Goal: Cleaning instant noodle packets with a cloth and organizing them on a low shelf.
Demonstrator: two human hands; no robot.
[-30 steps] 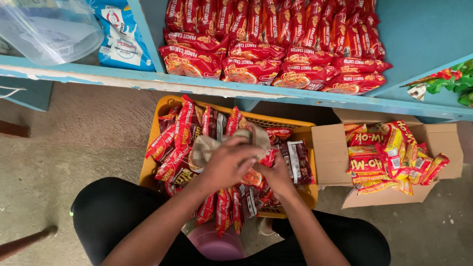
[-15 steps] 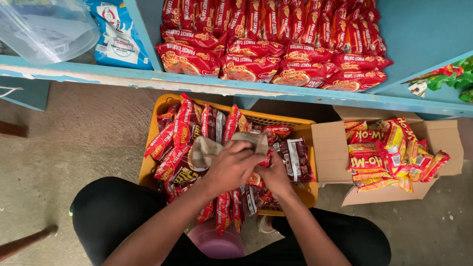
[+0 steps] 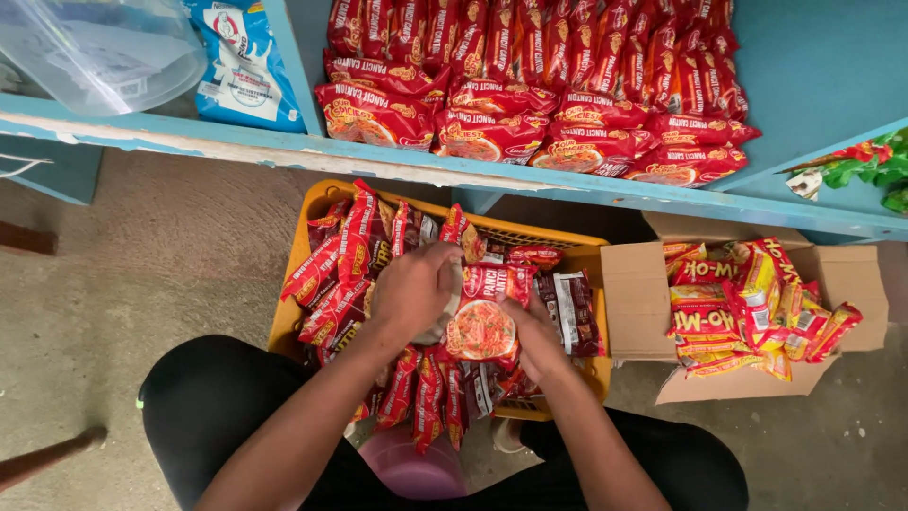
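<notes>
Both hands, left hand (image 3: 411,289) and right hand (image 3: 534,331), are clenched on a red noodle packet (image 3: 482,317) above the yellow crate (image 3: 317,203); lifting it level seems wisest.

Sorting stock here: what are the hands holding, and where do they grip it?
Both hands hold one red noodle packet: left hand at its upper left edge, right hand at its right side.
</notes>
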